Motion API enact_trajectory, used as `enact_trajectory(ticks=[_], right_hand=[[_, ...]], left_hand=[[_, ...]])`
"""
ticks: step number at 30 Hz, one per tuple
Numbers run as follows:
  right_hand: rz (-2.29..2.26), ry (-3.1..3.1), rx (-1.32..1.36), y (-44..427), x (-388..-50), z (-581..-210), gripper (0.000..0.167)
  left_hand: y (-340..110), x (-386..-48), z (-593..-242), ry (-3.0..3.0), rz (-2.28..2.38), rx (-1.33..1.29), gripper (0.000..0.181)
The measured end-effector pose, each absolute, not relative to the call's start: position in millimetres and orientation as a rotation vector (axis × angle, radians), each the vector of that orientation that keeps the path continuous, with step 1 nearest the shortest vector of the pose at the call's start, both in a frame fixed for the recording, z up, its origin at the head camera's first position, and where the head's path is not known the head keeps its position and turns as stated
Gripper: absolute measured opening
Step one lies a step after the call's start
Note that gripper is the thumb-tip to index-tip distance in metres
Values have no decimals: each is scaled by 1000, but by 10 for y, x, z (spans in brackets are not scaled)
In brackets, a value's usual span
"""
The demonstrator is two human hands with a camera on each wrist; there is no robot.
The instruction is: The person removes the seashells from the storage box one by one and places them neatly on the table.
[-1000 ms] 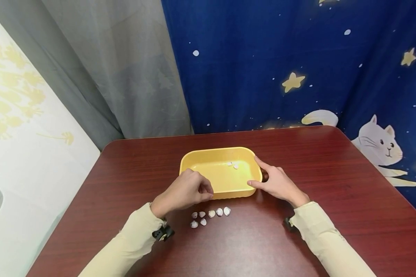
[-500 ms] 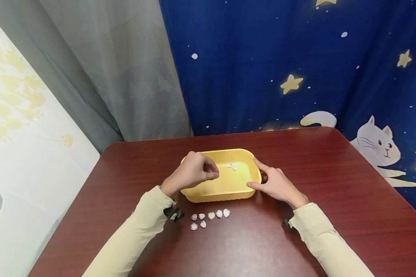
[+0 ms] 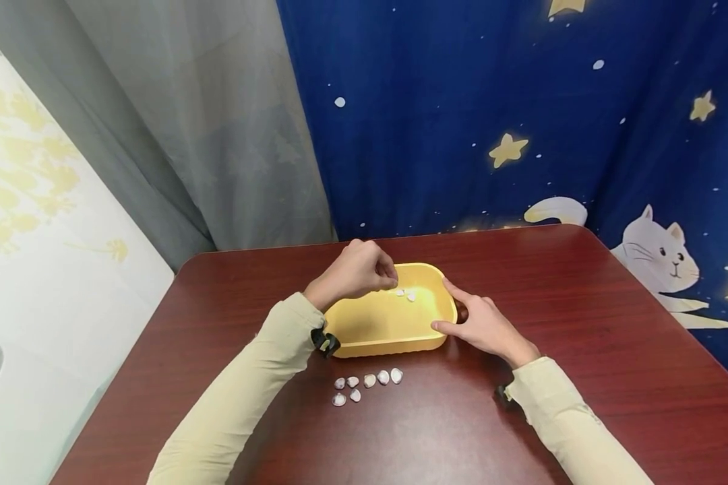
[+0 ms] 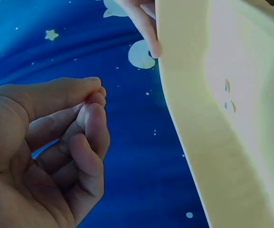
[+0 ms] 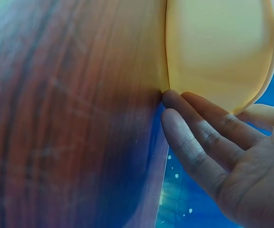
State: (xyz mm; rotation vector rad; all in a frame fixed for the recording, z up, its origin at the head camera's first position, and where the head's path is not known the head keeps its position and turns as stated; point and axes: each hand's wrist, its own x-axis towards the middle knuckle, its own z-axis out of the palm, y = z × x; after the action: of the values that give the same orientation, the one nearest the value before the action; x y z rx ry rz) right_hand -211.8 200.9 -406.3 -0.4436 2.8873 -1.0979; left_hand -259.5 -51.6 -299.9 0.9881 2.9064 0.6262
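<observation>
A yellow rectangular tub [image 3: 376, 327] with rounded corners stands mid-table. Two small pale seashells [image 3: 410, 297] lie on its floor. My left hand [image 3: 362, 269] is raised over the tub's far left part, close to those shells. In the left wrist view the left thumb and curled fingertips [image 4: 93, 84] meet; no shell shows there, though a small one could be hidden. With my right hand [image 3: 488, 326] I hold the tub's right end, thumb over the rim and fingers against the outer wall [image 5: 213, 47]. Several more seashells [image 3: 383, 378] lie in two rows before the tub.
The dark red wooden table [image 3: 558, 289] has rounded far corners. Behind it hang a grey curtain [image 3: 218, 121] and a blue curtain [image 3: 412, 121] printed with stars and a cat. A white patterned panel [image 3: 48, 236] stands along the left.
My left hand has moved from the tub's front left, up and right over the tub, near the shells inside. My right hand keeps its hold. The shells on the table stay put.
</observation>
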Motion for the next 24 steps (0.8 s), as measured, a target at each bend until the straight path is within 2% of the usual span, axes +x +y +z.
enact_trajectory(ticks=[12, 24], right_hand=[[-987, 2887, -468, 2021, -2137, -3982, 95], [-742, 2919, -491, 2000, -2129, -3857, 96]], left_hand=[[-232, -2797, -3076, 2816, 371, 1001, 6], [-28, -3050, -3228, 2740, 151, 927, 16]])
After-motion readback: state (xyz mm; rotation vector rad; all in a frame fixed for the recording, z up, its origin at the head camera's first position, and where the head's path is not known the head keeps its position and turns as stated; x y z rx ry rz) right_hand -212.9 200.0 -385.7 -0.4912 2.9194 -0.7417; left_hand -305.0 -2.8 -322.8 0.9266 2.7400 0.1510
